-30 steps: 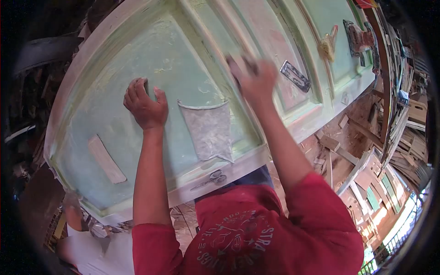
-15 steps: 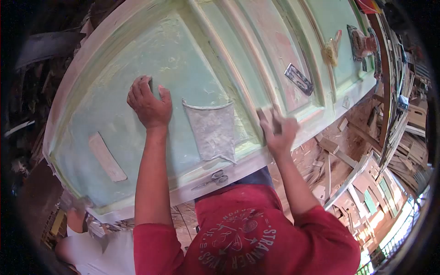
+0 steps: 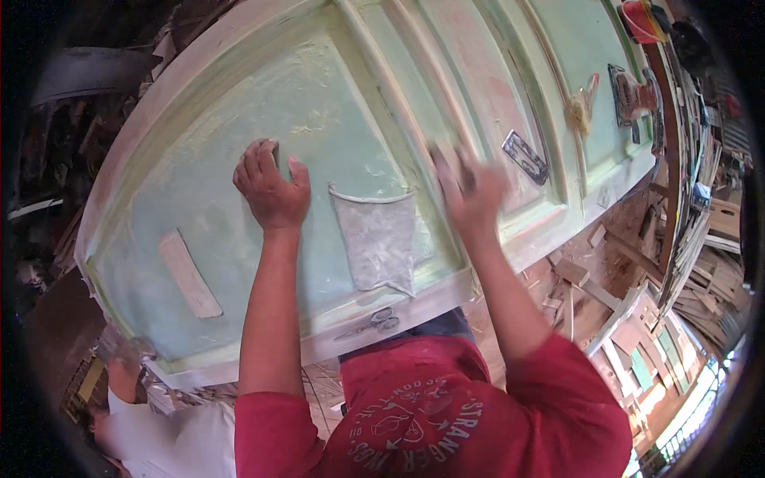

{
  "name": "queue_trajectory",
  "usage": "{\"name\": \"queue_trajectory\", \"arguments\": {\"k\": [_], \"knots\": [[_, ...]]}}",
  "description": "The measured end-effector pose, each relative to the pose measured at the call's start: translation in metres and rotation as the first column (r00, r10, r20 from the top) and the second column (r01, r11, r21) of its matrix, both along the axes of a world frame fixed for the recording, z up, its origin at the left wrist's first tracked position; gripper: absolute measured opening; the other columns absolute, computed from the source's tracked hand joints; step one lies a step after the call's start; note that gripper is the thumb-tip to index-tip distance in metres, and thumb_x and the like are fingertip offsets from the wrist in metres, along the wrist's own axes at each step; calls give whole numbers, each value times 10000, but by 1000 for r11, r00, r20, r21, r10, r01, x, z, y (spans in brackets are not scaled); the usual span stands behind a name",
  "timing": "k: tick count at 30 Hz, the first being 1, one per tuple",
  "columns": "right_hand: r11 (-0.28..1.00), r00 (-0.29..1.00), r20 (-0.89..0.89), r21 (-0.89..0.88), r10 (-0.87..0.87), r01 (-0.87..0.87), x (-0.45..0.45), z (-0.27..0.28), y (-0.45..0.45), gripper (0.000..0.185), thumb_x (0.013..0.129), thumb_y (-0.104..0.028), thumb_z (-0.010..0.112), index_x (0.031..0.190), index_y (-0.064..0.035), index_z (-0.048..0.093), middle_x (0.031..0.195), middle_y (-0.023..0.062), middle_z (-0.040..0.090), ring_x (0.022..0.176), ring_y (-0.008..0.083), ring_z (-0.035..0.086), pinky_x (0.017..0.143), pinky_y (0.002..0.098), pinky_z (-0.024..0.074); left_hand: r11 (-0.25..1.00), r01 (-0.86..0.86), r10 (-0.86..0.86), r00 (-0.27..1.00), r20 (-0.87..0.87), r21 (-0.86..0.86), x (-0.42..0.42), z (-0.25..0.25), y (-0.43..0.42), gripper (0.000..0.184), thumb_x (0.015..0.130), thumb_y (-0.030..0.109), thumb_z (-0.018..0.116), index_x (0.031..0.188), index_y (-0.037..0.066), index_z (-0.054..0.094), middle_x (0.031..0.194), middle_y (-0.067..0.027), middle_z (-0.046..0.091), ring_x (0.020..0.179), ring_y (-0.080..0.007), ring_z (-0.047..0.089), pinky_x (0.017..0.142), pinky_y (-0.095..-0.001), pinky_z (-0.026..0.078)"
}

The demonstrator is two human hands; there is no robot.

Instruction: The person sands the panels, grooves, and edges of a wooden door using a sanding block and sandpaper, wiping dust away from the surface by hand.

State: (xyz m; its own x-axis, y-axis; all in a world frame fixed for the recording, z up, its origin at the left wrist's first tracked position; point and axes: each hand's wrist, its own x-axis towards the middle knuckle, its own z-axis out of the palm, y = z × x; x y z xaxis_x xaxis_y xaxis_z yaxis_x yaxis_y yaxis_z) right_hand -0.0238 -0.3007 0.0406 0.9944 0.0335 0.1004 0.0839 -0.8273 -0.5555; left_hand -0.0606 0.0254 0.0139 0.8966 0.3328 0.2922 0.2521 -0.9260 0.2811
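My left hand (image 3: 272, 185) rests on the pale green panel (image 3: 231, 207), its fingers curled and thumb held apart. Something dark shows between thumb and fingers; I cannot make out what. My right hand (image 3: 478, 195) is blurred by motion over a raised rib (image 3: 422, 131). Under its fingers is a flat greyish-brown piece that looks like folded sandpaper (image 3: 448, 169). Between my hands lies a torn whitish sheet (image 3: 374, 239) with a curled top edge. A pale flat strip (image 3: 190, 273) lies left of my left forearm. Scissors (image 3: 381, 320) sit on the panel's near rim.
A dark-edged flat tool (image 3: 526, 157) lies among the ribs. Farther right are a yellowish brush-like thing (image 3: 580, 111) and a power sander (image 3: 635, 97). Another person in a white shirt (image 3: 175, 438) is at the lower left. Wood scraps (image 3: 570, 271) litter the floor.
My right hand has moved up and slightly left along the rib with the flat piece. The left hand keeps its curled pose; the whole view has shifted slightly.
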Motion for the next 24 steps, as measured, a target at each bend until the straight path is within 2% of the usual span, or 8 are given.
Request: {"name": "queue_trajectory", "arguments": {"k": [4,8,10,13,15,18,21,24], "knots": [[993,982,184,-114,37,-16,-52,1,-31,508,824,-268,937,1262,-95,747,883,56,689,849,288,625,881,461,432,1000,4,-4,1000,-27,-15,-1,7,-1,448,880,223,709,1301,94,625,1387,-144,631,1319,-371,566,1170,-533,390],[999,927,376,47,7,-27,94,-25,57,418,841,-443,928,922,-49,812,725,107,644,731,303,615,715,468,436,1000,6,-6,1000,-9,0,-1,3,2,447,887,213,703,1311,95,624,1385,-143,633,1327,-371,567,1167,-531,391],[999,981,196,43,17,-26,180,-32,112,458,897,-532,823,1065,-106,818,962,164,732,980,378,675,929,579,462,1000,20,-20,1000,-3,8,0,2,1,447,888,207,701,1314,96,624,1385,-143,634,1329,-371,568,1167,-531,390],[999,924,380,-21,-36,48,242,-39,159,521,934,-598,753,1134,-124,831,1025,197,744,1039,386,687,1013,641,455,1000,25,-25,1000,13,12,3,1,1,448,888,199,699,1317,97,623,1384,-143,635,1329,-371,569,1169,-533,388],[999,952,305,-42,1,13,221,-40,144,547,948,-620,728,1171,-131,829,1041,210,746,1064,390,689,1036,675,447,1000,30,-30,999,12,7,0,2,0,450,888,195,698,1321,97,622,1384,-144,635,1330,-372,568,1170,-535,386],[999,924,379,-27,54,-47,86,-24,54,448,881,-430,895,1162,-92,808,809,149,703,789,356,654,739,508,452,1000,12,-12,1000,3,19,-1,-2,2,443,866,229,708,1279,92,623,1375,-128,626,1317,-355,560,1161,-532,390],[998,976,215,-63,19,-6,-29,-6,-18,401,845,-343,925,1092,-50,805,858,125,720,832,314,662,843,478,449,1000,8,-8,1000,-9,9,0,2,0,451,864,230,707,1283,88,619,1377,-127,621,1317,-353,559,1162,-534,385],[1000,974,224,-10,1,2,4,-5,6,383,822,-310,944,1067,-43,820,853,111,724,813,302,658,848,478,462,1000,-12,10,999,-48,-22,1,7,-1,471,876,208,702,1325,94,619,1383,-137,631,1335,-364,558,1186,-536,378]]}}
